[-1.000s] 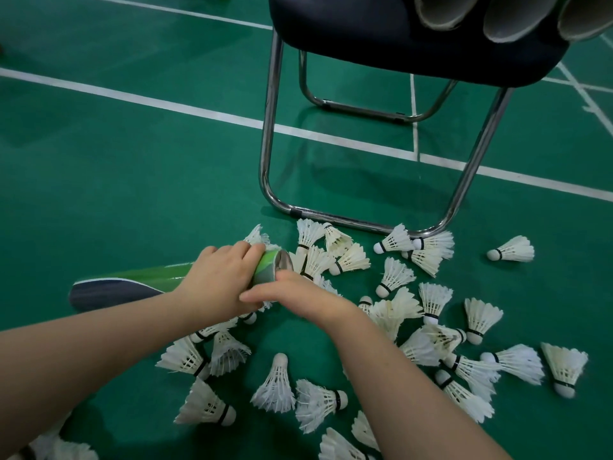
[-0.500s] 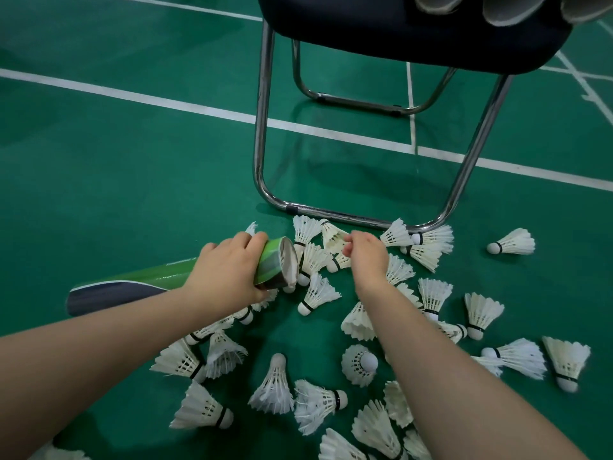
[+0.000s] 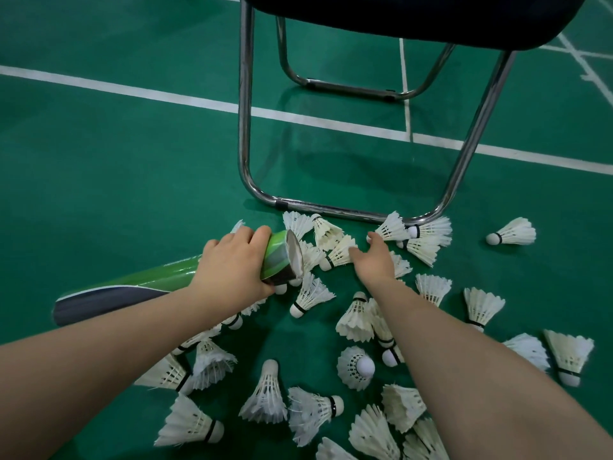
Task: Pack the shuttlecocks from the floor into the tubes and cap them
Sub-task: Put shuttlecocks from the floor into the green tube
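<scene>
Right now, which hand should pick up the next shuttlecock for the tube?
Right. The right hand is free and reaches among the shuttlecocks by the chair frame. The left hand grips the green tube near its open mouth.

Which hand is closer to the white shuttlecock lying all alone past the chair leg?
Right. The right hand lies left of the lone white feather shuttlecock; the left hand grips the green cardboard tube even farther left.
</scene>
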Tool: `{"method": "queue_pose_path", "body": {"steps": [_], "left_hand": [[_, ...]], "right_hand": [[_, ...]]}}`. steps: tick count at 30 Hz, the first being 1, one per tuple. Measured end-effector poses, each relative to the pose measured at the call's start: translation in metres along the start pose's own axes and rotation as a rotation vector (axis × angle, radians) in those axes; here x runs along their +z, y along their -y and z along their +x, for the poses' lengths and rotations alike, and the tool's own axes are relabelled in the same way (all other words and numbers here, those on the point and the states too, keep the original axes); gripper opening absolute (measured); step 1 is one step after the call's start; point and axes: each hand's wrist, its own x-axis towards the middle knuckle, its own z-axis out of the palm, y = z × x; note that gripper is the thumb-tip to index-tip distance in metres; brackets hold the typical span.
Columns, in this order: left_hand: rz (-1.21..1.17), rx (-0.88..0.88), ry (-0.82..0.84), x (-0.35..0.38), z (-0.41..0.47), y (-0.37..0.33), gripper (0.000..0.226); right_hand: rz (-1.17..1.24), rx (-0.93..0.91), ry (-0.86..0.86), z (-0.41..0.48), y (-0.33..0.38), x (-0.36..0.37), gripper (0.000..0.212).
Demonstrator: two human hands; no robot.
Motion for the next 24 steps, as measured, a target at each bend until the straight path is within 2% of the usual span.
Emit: {"method": "queue_pose_path", "body": {"steps": [2,5,7,11,14,17,21,24], "left_hand": [[-0.010,-0.002,0.003,0.002,0.002,-0.001,0.075],[-0.016,0.000,0.005,0.005,0.005,-0.005,0.084],[-0.019,0.007,-0.004,0.007,0.007,-0.008,0.088],[-0.024,0.004,-0.006,0.010,0.009,-0.009,0.088],[-0.024,0.000,0.004,0.010,0.011,-0.016,0.088],[-0.033,-0.006,0.010,0.009,0.011,-0.020,0.088],[-0.017,0.009,0.004,0.010,0.006,-0.027,0.086],[0.002,0.022,0.015,0.012,0.001,-0.032,0.084]], "right_hand": [[-0.014,0.028,0.086,0.001,0.001,0.005,0.063],[-0.098,0.055,0.137,0.000,-0.001,0.011,0.054],[-0.070,0.051,0.082,-0.003,-0.003,0.012,0.047],[0.186,0.029,-0.100,-0.016,0.005,0.006,0.040],[0.361,-0.112,-0.215,-0.030,0.006,-0.006,0.013],[0.443,-0.317,-0.237,-0.049,0.007,-0.013,0.037],[0.531,-0.503,-0.179,-0.075,0.013,-0.015,0.041],[0.515,-0.537,-0.073,-0.091,0.016,-0.012,0.039]]}}
